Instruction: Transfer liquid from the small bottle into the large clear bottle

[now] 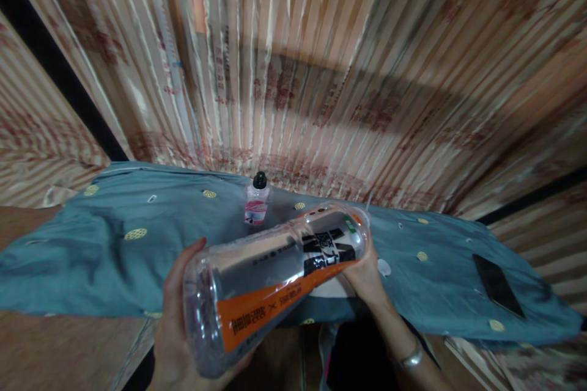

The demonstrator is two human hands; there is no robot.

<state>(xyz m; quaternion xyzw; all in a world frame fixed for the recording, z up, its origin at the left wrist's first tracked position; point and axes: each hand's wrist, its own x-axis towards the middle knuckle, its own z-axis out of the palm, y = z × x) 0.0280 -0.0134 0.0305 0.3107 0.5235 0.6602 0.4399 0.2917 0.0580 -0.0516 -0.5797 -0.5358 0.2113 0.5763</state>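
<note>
A large clear plastic bottle with an orange and black printed label is tilted in front of me, over the cloth-covered table. My left hand is wrapped around its near, lower end, the fingers curling along the side. At the far, upper end my right hand grips it from below and the right; most of those fingers are hidden behind the bottle. Beyond it, a small clear bottle with a black cap and a pink label stands upright, apart from both hands.
A teal patterned cloth covers the table. A dark phone lies at the right. Close to my right hand are a small white round thing and a partly covered white thing. A striped curtain hangs behind the table.
</note>
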